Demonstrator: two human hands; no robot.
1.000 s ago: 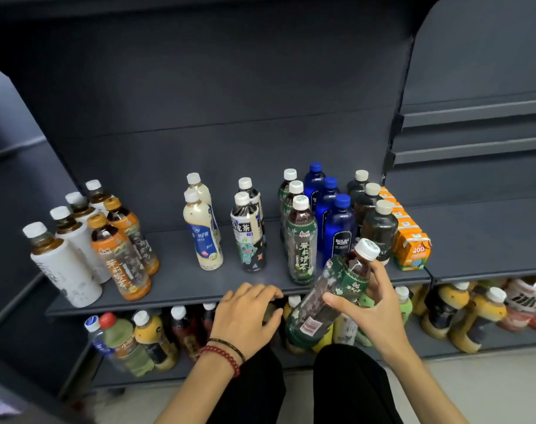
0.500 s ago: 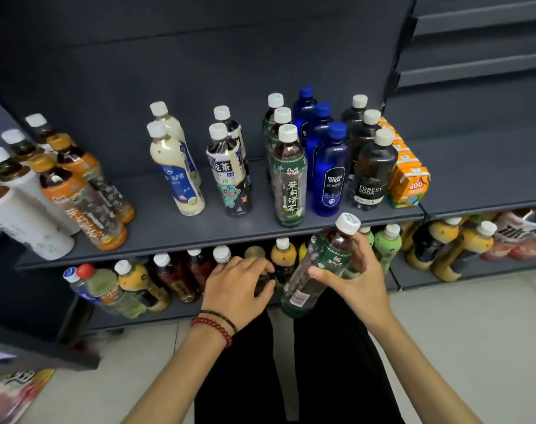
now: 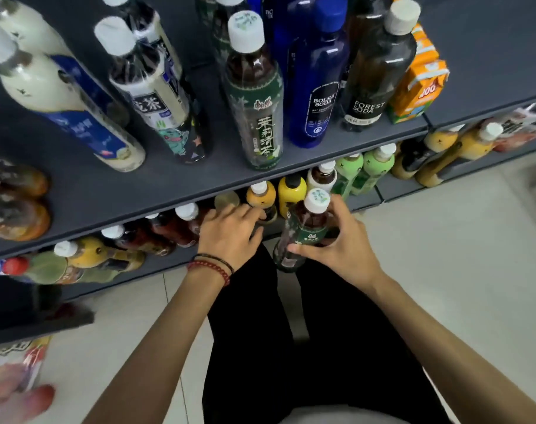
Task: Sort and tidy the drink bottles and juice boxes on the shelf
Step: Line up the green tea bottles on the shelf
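since its twin (image 3: pixel 257 96) stands on the shelf (image 3: pixel 168 186) above, the right hand (image 3: pixel 334 244) clasps the green tea bottle (image 3: pixel 305 232), likely bound there, while the left hand (image 3: pixel 230 234) has an unclear grip.

Wearing a thin black cord bracelet (image 3: pixel 216 257) just behind the left hand (image 3: pixel 230 232); wearing a red beaded bracelet (image 3: pixel 210 267), a single string of round beads, right behind that cord, farther from the hand; going bare along both forearms behind the left hand and the right hand (image 3: pixel 337 249); wearing plain black trousers (image 3: pixel 291 347) beneath both hands; showing a strip of pale grey garment (image 3: pixel 337 419) well behind the wrists.
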